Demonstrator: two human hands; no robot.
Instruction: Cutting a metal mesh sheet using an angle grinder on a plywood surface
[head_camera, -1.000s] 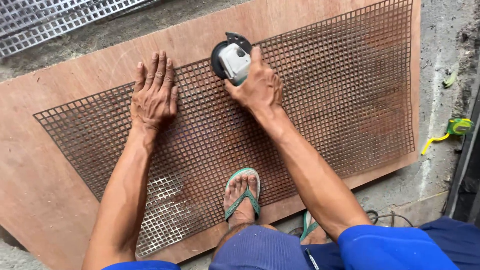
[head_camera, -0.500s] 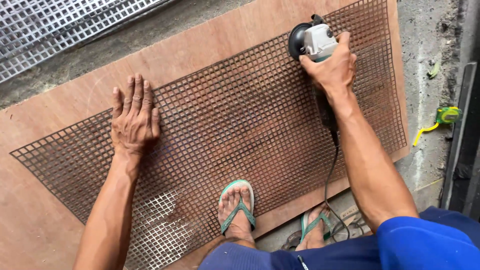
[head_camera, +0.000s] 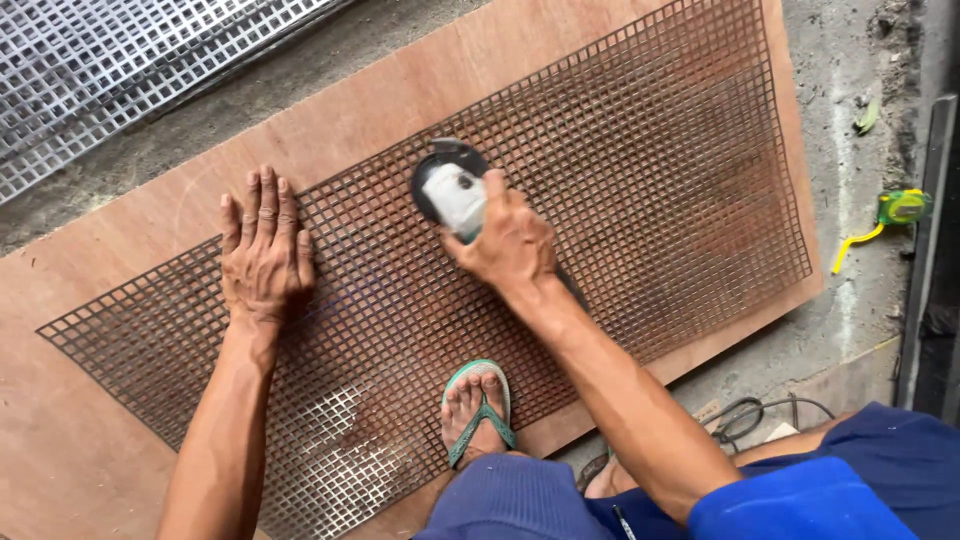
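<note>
My right hand (head_camera: 510, 245) is wrapped tight around the body of the angle grinder (head_camera: 452, 195), its disc down on the rusty metal grid sheet (head_camera: 620, 190) near the middle, while my left hand (head_camera: 262, 250) lies flat and spread on the sheet's left part, holding nothing. The grinder looks compact but weighty and best held by its body. The sheet, flat on the plywood board (head_camera: 90, 450) with my sandalled foot (head_camera: 478, 410) on its near edge, looks stiff yet thin, likely rough-edged.
</note>
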